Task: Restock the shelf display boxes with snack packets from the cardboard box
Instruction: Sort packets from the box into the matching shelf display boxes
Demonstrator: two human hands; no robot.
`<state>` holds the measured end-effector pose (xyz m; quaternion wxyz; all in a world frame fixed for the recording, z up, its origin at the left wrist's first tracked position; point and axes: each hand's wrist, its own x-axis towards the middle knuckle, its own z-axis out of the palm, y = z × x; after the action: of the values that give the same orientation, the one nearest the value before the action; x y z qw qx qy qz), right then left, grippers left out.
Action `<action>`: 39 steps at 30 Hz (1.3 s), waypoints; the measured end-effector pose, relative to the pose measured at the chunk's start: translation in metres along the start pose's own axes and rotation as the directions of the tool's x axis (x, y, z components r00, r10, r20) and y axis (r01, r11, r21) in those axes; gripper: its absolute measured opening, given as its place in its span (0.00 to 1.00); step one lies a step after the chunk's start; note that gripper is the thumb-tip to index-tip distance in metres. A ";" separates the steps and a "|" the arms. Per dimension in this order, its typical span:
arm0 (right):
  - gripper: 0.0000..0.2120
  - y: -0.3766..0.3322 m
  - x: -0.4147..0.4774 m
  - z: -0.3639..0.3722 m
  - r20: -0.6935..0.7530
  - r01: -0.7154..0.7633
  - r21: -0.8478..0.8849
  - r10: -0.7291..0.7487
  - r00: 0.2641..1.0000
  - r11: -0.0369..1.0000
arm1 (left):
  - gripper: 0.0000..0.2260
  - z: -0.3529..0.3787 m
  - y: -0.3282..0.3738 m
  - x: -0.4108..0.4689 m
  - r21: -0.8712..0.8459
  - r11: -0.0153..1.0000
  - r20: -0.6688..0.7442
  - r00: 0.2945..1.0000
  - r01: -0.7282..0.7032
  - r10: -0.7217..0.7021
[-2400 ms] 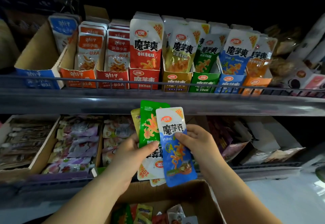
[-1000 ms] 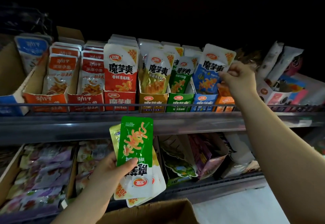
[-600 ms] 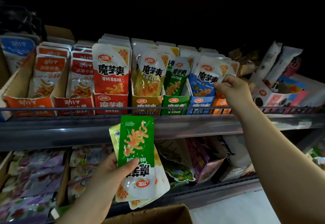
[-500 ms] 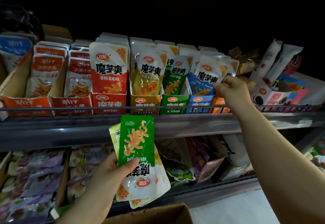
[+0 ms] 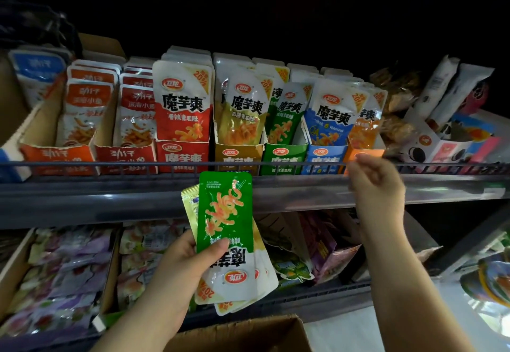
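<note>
- The left hand (image 5: 176, 266) gripped a fanned stack of snack packets (image 5: 265, 274), with the thumb pressed across the top one.
- That top one was a green packet (image 5: 225, 213), held upside down with its white end pointing down. The edge of a yellow packet (image 5: 190, 199) showed behind it.
- The stack was held in front of the upper shelf (image 5: 110, 199), below the red display box (image 5: 182, 157) and the yellow display box (image 5: 238, 158).
- The right hand (image 5: 375, 183) hung in front of the wire rail (image 5: 110, 164), just below the blue display box (image 5: 323, 157) and the orange display box (image 5: 361, 153). Its fingers were loosely curled and held nothing, and it looked slightly blurred.
- The 2 hands were well apart.
- On the upper shelf, 5 display boxes of 1 brand stood side by side, with the green display box (image 5: 284, 157) in the middle. Each carried upright packets in its own colour.
- A blue packet (image 5: 331, 115) stood at the front of the blue display box, overlapping the orange packets (image 5: 364, 128) beside it.
- Further left stood 2 orange-red boxes (image 5: 58, 157) of smaller packets.
- The cardboard box (image 5: 237, 335) sat at the bottom edge, under the left hand. Its inside was out of view.
- The lower shelf (image 5: 303, 293) held trays of purple-tinted packets (image 5: 63, 268) on the left and loose bags (image 5: 328, 244) in the middle.
</note>
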<state>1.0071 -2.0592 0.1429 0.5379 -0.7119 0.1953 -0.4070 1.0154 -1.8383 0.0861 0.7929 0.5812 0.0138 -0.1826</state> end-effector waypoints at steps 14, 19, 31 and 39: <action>0.11 0.000 -0.096 0.044 0.586 -0.199 0.007 0.158 0.795 0.980 | 0.11 -0.006 0.000 -0.008 0.143 0.990 0.028 1.000 -0.009 0.005; 0.27 0.004 -0.086 0.035 0.504 -0.083 -0.011 0.077 0.860 0.997 | 0.11 -0.015 0.003 -0.012 0.351 0.936 0.152 0.988 -0.029 -0.026; 0.21 -0.001 -0.079 0.028 0.776 0.275 -0.302 0.068 0.627 0.913 | 0.10 -0.031 0.006 -0.013 0.486 0.874 0.210 0.972 -0.010 -0.105; 0.13 0.003 -0.072 0.027 0.658 -0.102 -0.130 0.163 0.736 0.986 | 0.09 -0.034 0.012 -0.015 0.319 0.946 0.211 0.968 0.063 -0.136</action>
<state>0.9858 -1.9924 0.1111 0.5690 -0.8165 0.0580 -0.0783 1.0113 -1.7991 0.0897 0.6780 0.6716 -0.0776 -0.2885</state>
